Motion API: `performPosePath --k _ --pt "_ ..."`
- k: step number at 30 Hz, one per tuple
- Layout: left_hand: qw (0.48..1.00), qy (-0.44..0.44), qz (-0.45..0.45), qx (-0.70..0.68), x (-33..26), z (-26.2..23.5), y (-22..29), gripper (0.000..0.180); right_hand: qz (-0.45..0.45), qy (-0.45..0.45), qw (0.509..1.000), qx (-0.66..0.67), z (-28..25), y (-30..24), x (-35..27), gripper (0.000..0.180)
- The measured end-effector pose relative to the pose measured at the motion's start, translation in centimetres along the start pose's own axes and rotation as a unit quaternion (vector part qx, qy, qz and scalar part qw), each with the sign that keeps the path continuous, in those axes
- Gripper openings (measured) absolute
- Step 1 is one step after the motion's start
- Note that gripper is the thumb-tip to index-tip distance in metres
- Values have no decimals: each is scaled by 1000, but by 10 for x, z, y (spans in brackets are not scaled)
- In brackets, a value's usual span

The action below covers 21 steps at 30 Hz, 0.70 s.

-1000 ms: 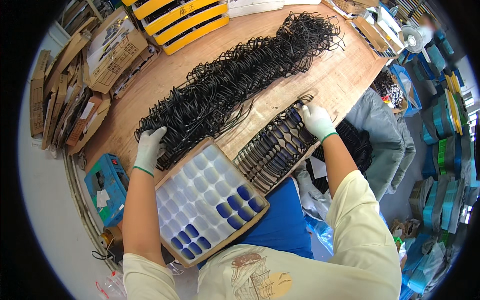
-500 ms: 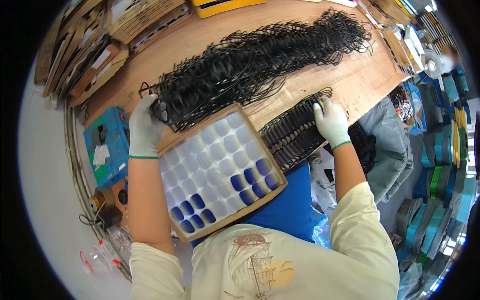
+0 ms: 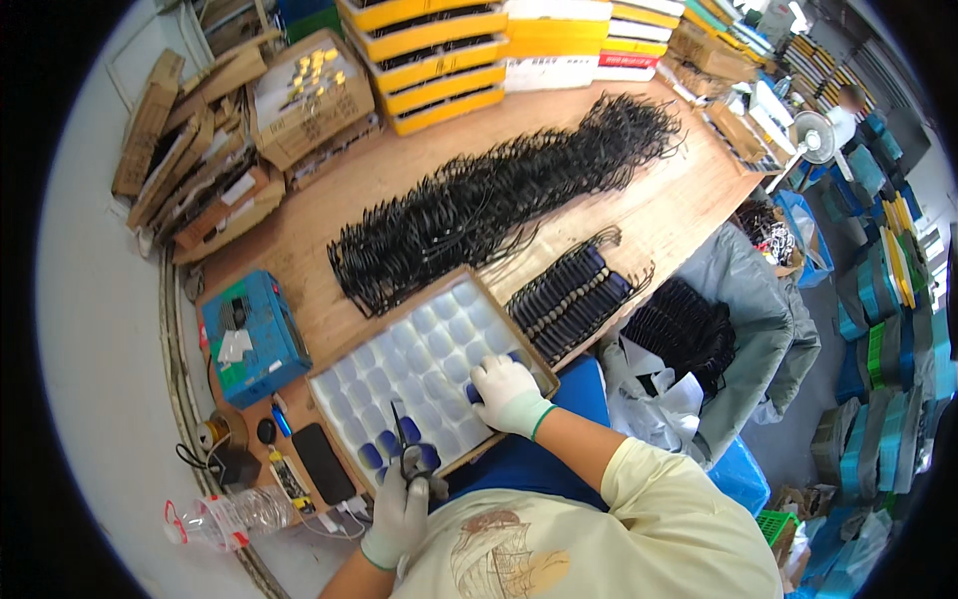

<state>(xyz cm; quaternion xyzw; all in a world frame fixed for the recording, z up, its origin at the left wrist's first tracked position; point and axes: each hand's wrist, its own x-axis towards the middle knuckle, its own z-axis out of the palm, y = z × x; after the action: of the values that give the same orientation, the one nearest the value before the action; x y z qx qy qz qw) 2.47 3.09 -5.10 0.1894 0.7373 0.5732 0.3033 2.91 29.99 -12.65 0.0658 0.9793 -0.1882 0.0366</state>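
The left hand (image 3: 401, 514) is gripping a black spectacle frame (image 3: 403, 437) above the near side of the lens tray (image 3: 545, 375), one temple arm pointing away from the body. Farther right, a dark blue lens (image 3: 473, 393) is sitting in the tray just left of the right hand (image 3: 509, 391), the nearer one; its curled fingers are hiding whether they are grasping anything. Beyond, a frame row (image 3: 567, 299) is lying slantwise.
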Motion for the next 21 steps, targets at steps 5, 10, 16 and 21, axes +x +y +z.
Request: performPosePath --k 5,10,16,21 --pt "990 73 2 -120 -10 10 15 21 -170 -13 983 64 -3 24 -27 13" --pt "993 101 15 -56 -2 14 8 18 -85 23 942 323 -55 -36 -81 23" --pt "992 40 41 112 -2 25 22 24 -80 150 881 441 -36 -77 -87 30" --pt "994 -2 83 71 -16 18 44 26 -47 151 849 505 -37 -76 -85 24"
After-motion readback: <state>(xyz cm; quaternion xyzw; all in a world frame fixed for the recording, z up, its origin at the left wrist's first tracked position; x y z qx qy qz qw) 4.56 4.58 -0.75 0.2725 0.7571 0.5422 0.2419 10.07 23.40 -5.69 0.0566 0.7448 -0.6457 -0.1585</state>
